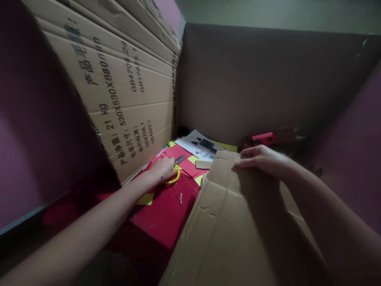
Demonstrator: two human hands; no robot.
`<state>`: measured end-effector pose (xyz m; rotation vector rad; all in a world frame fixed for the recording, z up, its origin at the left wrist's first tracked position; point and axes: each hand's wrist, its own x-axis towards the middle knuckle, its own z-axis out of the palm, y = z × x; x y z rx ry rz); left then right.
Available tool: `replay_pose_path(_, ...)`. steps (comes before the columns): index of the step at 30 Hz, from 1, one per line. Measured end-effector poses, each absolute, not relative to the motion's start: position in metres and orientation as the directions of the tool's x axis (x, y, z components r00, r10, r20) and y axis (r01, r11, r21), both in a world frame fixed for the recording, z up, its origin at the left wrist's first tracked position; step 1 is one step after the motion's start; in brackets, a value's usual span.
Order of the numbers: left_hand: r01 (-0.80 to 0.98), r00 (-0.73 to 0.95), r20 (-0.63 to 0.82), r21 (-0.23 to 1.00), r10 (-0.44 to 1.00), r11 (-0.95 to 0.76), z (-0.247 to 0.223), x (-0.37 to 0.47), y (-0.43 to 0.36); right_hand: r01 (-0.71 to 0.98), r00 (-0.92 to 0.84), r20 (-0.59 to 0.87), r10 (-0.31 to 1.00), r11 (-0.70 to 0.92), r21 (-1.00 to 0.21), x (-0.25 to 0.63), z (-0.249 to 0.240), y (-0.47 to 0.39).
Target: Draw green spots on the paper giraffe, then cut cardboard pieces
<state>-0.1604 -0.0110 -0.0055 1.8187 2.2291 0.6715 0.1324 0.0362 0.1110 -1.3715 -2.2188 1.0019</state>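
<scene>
My left hand [163,169] is closed on a pair of scissors [177,174] with yellow handles, low over the red tabletop. The dark blades point away to the right, above red paper [181,155]; I cannot tell whether they touch it. At the right, my right hand [259,159] grips the far edge of a large brown cardboard sheet [220,222], thumb apart from the fingers. That sheet slants toward me and covers the right part of the table. A small cardboard strip [204,164] lies just beyond its left edge.
A tall printed cardboard panel [137,107] stands at the left, and a grey panel [253,83] stands behind. A white sheet with black shapes [193,139] lies among coloured papers. Scraps [180,198] dot the red table [160,214]. A red object [263,138] lies at the back.
</scene>
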Motion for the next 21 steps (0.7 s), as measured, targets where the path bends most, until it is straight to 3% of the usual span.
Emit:
replay_pose_path(3, 0.811, -0.17, 0.19, 0.585, 0.967, 0.028, 0.007, -0.144, -0.016, 0.639, -0.466, -0.07, 0.882, 0.281, -0.716, 0.132, 0.109, 0.041)
replay_pose_path(6, 0.64, 0.009, 0.11, 0.763, 0.994, -0.09, 0.01, -0.114, -0.041, 0.663, -0.457, -0.087, 0.885, 0.273, -0.697, 0.129, 0.106, 0.047)
replay_pose_path(7, 0.493, 0.134, 0.057, 0.862, 0.989, -0.117, 0.007, -0.103, -0.049, 0.669, -0.462, -0.096, 0.882, 0.275, -0.691, 0.127, 0.105, 0.049)
replay_pose_path(8, 0.066, 0.295, -0.036, 0.998, 0.955, 0.017, 0.002, -0.093, -0.056, 0.674, -0.474, -0.1, 0.875, 0.288, -0.68, 0.125, 0.104, 0.051)
replay_pose_path(10, -0.179, 0.341, -0.068, 0.974, 0.938, 0.136, -0.009, -0.078, -0.062, 0.699, -0.499, -0.069, 0.864, 0.354, -0.621, 0.12, 0.103, 0.057)
replay_pose_path(12, -0.316, 0.297, -0.099, 0.928, 0.95, 0.195, -0.015, -0.074, -0.059, 0.735, -0.485, 0.077, 0.871, 0.454, -0.504, 0.116, 0.102, 0.059)
replay_pose_path(14, -0.401, 0.246, -0.101, 0.895, 0.964, 0.196, -0.011, -0.08, -0.049, 0.762, -0.428, 0.355, 0.831, 0.544, -0.353, 0.114, 0.105, 0.054)
replay_pose_path(17, -0.504, 0.16, -0.09, 0.849, 0.983, 0.16, 0.006, -0.1, -0.026, 0.711, -0.333, 0.711, 0.619, 0.66, -0.242, 0.12, 0.113, 0.024)
replay_pose_path(18, -0.534, 0.124, -0.091, 0.833, 0.988, 0.144, 0.012, -0.106, -0.019, 0.657, -0.255, 0.755, 0.604, 0.681, -0.322, 0.124, 0.116, 0.009)
replay_pose_path(19, -0.56, 0.093, -0.099, 0.818, 0.991, 0.134, 0.017, -0.112, -0.012, 0.585, -0.244, 0.674, 0.697, 0.661, -0.471, 0.129, 0.118, -0.008)
replay_pose_path(21, -0.606, 0.053, -0.123, 0.785, 0.991, 0.13, 0.025, -0.118, 0.001, 0.469, -0.422, 0.294, 0.858, 0.484, -0.739, 0.139, 0.115, -0.043)
